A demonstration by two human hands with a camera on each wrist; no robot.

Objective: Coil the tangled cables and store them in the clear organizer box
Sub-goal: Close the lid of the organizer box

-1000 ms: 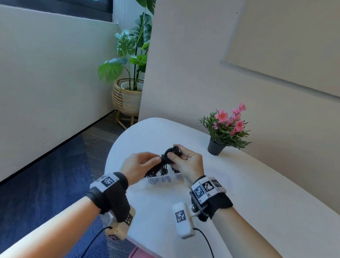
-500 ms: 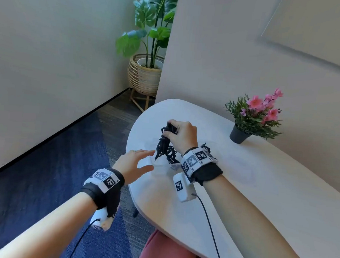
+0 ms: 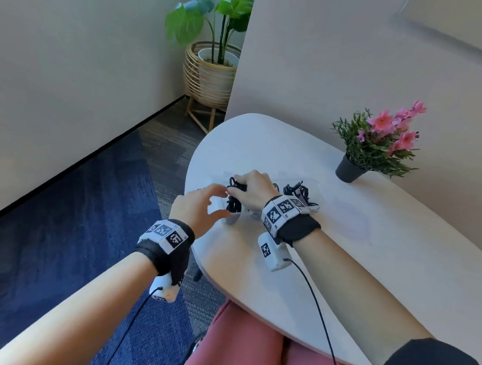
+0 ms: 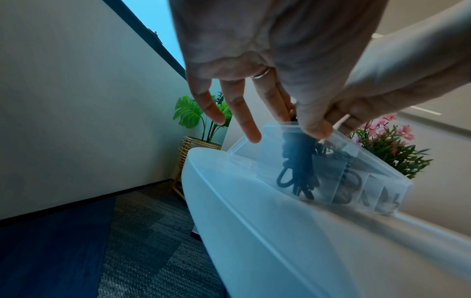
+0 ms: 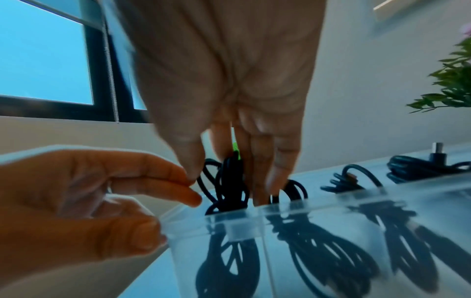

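While the left hand point(image 3: 197, 205) hovers with loose, spread fingers at the end wall of the clear organizer box point(image 4: 270, 161) on the white counter point(image 3: 356, 276), the right hand point(image 3: 250, 191) pinches a coiled black cable point(image 5: 230, 181), its loops down in the end compartment. Further right, 3 compartments hold other cables point(image 5: 328, 254).

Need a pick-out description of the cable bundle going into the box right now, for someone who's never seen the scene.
On the white table, find the clear organizer box near its rounded end. The coiled black cable stands in the end compartment nearest the left hand. Unlike the bundles in the other compartments, it is upright in the grip of the right hand and has a green tie at its top.
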